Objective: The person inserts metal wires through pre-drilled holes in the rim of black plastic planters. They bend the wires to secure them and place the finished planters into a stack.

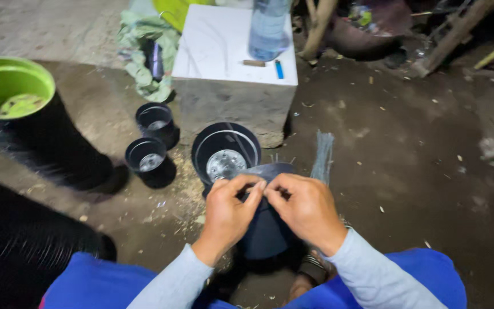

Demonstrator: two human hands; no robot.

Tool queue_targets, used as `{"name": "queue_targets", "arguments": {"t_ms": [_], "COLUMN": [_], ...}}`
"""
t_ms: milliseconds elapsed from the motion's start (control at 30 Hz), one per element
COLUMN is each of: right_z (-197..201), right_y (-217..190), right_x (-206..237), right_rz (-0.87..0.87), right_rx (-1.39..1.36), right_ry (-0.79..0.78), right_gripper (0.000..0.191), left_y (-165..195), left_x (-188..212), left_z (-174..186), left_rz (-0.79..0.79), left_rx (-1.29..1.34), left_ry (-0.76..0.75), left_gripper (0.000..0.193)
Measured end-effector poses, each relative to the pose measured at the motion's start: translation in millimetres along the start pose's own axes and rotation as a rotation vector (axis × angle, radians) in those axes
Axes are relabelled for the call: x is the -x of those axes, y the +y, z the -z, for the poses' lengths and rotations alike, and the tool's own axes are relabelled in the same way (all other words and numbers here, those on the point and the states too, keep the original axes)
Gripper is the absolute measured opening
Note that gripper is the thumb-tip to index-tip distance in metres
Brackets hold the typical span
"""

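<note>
Containers on the dirt floor (407, 166): large black pot (224, 153) just ahead of the hands, open side up, pale perforated disc at its bottom. Two small black pots to its left — nearer one (147, 157) and farther one (155, 120) — each with a pale glint inside. Far left, a tall black bin with green lining (10, 86); something pale green lies in it, kind not clear. Clear plastic bottle (269, 26) stands on the white block (230, 51), with a blue lighter (279, 69) beside it.

Dark pot (265, 229) sits between the knees, directly under both hands, its rim at fingertip level. Left hand (227, 214) and right hand (307, 209) meet over that rim, thumbs and forefingers pinched together on something thin — too small to identify. Both hands closed in a pinch grip, touching each other at the fingertips.

Bundle of thin grey strips (322, 154) stands just beyond the right hand. Crumpled green cloth (144, 51) lies left of the block.
</note>
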State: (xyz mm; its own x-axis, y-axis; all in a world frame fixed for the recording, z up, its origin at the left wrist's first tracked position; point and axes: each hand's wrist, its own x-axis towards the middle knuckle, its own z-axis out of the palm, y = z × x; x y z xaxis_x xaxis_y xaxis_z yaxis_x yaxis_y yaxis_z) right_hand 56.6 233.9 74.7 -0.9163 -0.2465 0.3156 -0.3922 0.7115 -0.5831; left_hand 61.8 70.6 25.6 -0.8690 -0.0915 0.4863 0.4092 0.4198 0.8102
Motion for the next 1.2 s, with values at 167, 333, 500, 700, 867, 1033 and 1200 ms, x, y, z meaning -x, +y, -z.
{"name": "queue_targets", "arguments": {"t_ms": [167,333,500,700,867,1033,1200], "right_z": [9.0,11.8,-2.7,-13.0,-11.1,0.2,5.5], "right_y": [10.6,25.2,35.3,45.1,50.1,47.7,38.8], "right_x": [-4.1,-1.5,10.6,18.1,20.5,17.9,13.1], "right_rz": [-0.046,0.225,0.273,0.381,0.362,0.277,0.189], "right_rx": [-0.116,-0.17,-0.143,-0.038,-0.062,-0.035,-0.017], "right_ry": [-0.061,-0.177,-0.114,-0.073,-0.066,-0.095,-0.158], "right_gripper": [0.026,0.014,0.014,0.012,0.011,0.018,0.024], "left_y": [-2.6,1.3,-3.7,-10.3,-12.0,-9.1,-2.8], "left_x": [-2.6,-8.7,-16.6,-18.3,-10.1,1.4,5.5], "left_z": [9.4,23.4,34.7,31.7,27.8,10.9,3.5], "left_rz": [-0.013,-0.118,0.175,0.502,0.274,0.261,0.194], "left_rx": [-0.067,-0.062,0.083,0.124,0.198,0.282,0.221], "left_ry": [-0.15,-0.281,-0.573,-0.656,-0.57,-0.395,-0.291], "left_gripper": [0.01,0.011,0.015,0.019,0.016,0.014,0.022]}}
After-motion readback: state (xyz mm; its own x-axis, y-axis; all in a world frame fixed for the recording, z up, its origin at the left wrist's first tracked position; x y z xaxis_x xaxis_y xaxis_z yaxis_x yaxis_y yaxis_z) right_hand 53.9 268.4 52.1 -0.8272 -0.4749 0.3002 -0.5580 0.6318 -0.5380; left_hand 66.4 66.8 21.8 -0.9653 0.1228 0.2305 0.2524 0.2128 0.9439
